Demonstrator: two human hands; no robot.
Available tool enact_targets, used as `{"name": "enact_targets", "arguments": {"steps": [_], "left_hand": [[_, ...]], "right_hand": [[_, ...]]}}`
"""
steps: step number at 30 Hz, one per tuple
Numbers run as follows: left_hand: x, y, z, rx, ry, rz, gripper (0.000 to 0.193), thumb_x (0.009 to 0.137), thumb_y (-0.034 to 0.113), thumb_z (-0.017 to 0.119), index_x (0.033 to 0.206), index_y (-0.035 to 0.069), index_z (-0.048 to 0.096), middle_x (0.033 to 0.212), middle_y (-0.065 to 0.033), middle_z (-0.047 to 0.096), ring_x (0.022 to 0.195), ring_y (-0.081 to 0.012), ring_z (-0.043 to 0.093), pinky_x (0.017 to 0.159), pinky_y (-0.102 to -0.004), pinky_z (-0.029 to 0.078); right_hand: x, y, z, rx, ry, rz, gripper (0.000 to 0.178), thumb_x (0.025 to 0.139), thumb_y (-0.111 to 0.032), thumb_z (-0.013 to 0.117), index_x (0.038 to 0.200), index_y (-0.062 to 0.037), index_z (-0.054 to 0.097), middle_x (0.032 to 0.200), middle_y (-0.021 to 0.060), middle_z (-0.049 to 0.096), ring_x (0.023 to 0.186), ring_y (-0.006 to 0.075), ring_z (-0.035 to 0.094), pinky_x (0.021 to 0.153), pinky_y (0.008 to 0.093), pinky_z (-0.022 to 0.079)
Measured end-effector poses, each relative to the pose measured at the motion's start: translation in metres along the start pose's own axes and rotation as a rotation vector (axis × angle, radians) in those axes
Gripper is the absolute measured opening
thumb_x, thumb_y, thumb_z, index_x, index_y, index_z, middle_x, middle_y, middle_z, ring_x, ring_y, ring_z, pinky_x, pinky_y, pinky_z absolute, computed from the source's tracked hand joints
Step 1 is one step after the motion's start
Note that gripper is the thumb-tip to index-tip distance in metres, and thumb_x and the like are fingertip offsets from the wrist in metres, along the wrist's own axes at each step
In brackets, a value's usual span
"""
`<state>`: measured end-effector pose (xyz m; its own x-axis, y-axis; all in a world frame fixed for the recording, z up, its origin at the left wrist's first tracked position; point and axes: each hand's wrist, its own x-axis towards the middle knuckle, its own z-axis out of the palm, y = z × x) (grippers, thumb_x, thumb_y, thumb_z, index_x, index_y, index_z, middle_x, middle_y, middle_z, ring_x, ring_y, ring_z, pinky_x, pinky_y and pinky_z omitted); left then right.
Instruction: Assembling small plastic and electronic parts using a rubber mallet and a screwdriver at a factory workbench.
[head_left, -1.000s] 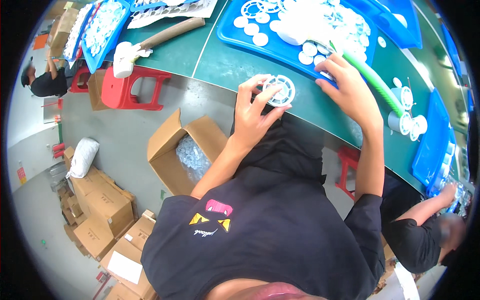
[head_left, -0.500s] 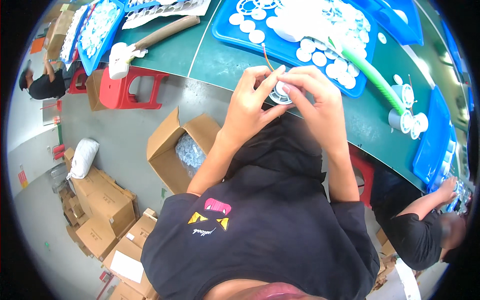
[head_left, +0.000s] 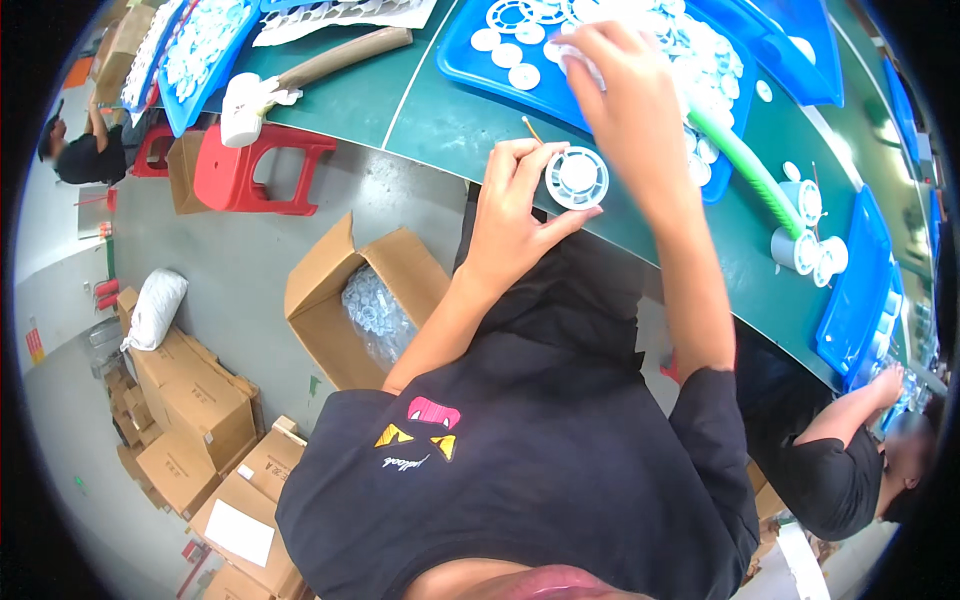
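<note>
Wheel (head_left: 577, 178) pinched in left grip (head_left: 508, 215), right grip (head_left: 632, 98) half-curled

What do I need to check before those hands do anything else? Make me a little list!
1. White spoked ring held by the left hand: ok, between thumb and fingers.
2. White disc at the ring's centre: ok. Pressed fully in: cannot tell.
3. Right hand over the blue tray: ok. Holding a piece: cannot tell.
4. Orange wire fully visible: not ok, the left hand hides part.
5. Tray's right side uncovered: not ok, a green tube crosses it.
</note>
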<state>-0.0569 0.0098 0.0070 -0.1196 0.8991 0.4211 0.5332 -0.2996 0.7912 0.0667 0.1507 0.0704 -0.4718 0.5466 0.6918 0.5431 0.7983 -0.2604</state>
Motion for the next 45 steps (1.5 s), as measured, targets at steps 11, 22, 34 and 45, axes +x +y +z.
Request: {"name": "enact_targets", "arguments": {"steps": [11,22,34,45], "left_hand": [[-0.003,0.001,0.002,0.045,0.049,0.042,0.066,0.068,0.020,0.097,0.125,0.001,0.068,0.116,-0.0158,0.060,0.105,-0.0338,0.062,0.091,-0.0418,0.052],[-0.004,0.000,-0.004,0.041,0.031,-0.008,0.067,0.068,0.016,0.096,0.126,0.000,0.066,0.118,-0.0142,0.059,0.109,-0.0322,0.060,0.095,-0.0411,0.051],[0.001,0.003,-0.001,0.040,-0.107,-0.075,0.072,0.069,0.023,0.096,0.132,0.005,0.066,0.121,-0.0120,0.058,0.110,-0.0310,0.058,0.095,-0.0410,0.046],[-0.003,0.003,0.002,0.016,-0.052,-0.083,0.069,0.071,0.023,0.094,0.130,0.006,0.063,0.124,-0.0134,0.060,0.113,-0.0331,0.058,0.097,-0.0429,0.045]], "right_hand": [[0.062,0.043,0.070,-0.072,-0.539,0.038,0.025,0.089,-0.005,0.059,0.108,-0.0035,0.074,0.111,0.0267,0.065,0.102,0.0448,0.067,0.090,0.0539,0.054],[-0.039,-0.022,-0.080,0.644,-0.228,0.704,0.027,0.100,-0.003,0.065,0.127,-0.0020,0.067,0.095,0.0023,0.065,0.080,0.0097,0.062,0.071,0.0243,0.050],[-0.145,-0.047,-0.086,0.054,-0.260,0.624,0.052,0.085,-0.008,0.083,0.132,0.0012,0.063,0.127,0.0169,0.058,0.096,0.0302,0.067,0.083,0.0388,0.056],[-0.091,-0.049,-0.073,0.219,-0.106,0.401,0.060,0.072,-0.015,0.087,0.125,0.0017,0.065,0.118,0.0192,0.060,0.102,0.0353,0.065,0.085,0.0406,0.057]]}}
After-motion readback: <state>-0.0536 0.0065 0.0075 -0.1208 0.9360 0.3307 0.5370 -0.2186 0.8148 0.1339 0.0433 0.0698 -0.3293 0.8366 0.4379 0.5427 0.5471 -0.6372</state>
